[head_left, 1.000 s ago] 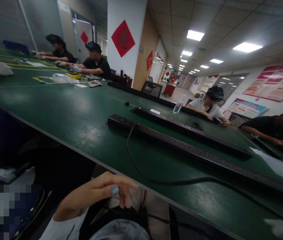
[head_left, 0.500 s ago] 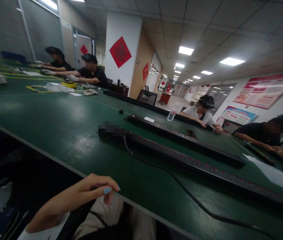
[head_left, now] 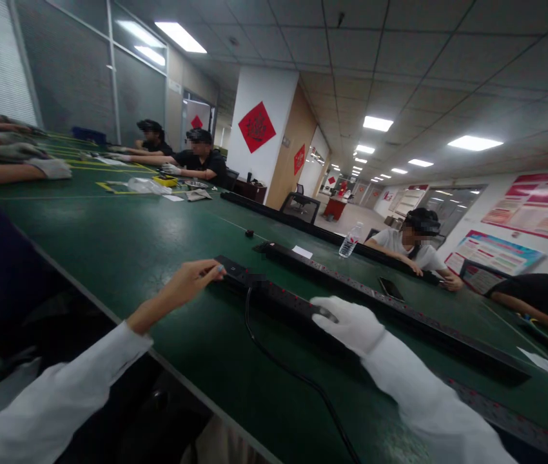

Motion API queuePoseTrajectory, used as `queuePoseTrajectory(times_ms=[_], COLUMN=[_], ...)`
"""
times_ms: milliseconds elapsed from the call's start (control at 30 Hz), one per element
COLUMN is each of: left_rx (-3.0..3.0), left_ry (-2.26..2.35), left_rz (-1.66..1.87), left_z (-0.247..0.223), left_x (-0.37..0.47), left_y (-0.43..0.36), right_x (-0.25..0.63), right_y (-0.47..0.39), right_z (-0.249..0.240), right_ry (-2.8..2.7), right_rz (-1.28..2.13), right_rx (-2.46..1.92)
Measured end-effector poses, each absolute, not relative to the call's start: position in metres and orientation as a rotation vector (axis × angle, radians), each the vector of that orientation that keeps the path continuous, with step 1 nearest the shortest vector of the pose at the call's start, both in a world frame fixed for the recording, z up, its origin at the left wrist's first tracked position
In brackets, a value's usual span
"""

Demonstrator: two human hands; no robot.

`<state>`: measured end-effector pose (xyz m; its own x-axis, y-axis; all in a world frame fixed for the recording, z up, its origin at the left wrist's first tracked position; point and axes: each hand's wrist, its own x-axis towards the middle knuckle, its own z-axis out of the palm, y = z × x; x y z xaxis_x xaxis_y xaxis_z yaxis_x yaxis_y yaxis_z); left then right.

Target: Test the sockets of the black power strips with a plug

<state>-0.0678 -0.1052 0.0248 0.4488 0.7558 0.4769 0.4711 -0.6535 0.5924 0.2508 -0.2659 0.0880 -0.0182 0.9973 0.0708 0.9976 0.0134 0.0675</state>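
A long black power strip [head_left: 278, 303] with rows of sockets and red switches lies slantwise on the green table. My left hand [head_left: 196, 280], bare, is closed at its far left end, with the fingertips at the edge. In a white glove, my right hand [head_left: 351, 322] is closed over the strip further along; its palm side is hidden. From the strip a black cable [head_left: 274, 361] runs down towards the table's near edge. Behind it rests a second long black power strip [head_left: 375, 293], touched by neither hand.
A water bottle [head_left: 350, 241], a phone [head_left: 391, 289] and a white paper slip [head_left: 302, 252] lie or stand beyond the strips. A small black object [head_left: 249, 233] sits further left. Other people work around the table, and gloved hands [head_left: 51, 169] reach in at left.
My left hand has risen from the table's near edge to the power strip's end. My gloved right hand has come into view on the strip. The camera view has shifted.
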Motion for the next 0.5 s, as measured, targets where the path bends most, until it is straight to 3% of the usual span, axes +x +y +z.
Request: queuePoseTrajectory(times_ms=[167, 500], left_rx=[2.685, 2.736], left_ry=[1.387, 1.214], left_rz=[1.168, 1.155], left_z=[0.017, -0.031], left_x=[-0.020, 0.003], left_y=[-0.031, -0.011], right_x=[0.177, 0.162], right_y=[-0.163, -0.094], right_z=[0.071, 0.026], right_ry=[-2.494, -2.418], right_rz=[-0.471, -0.409], right_rx=[-1.842, -1.798])
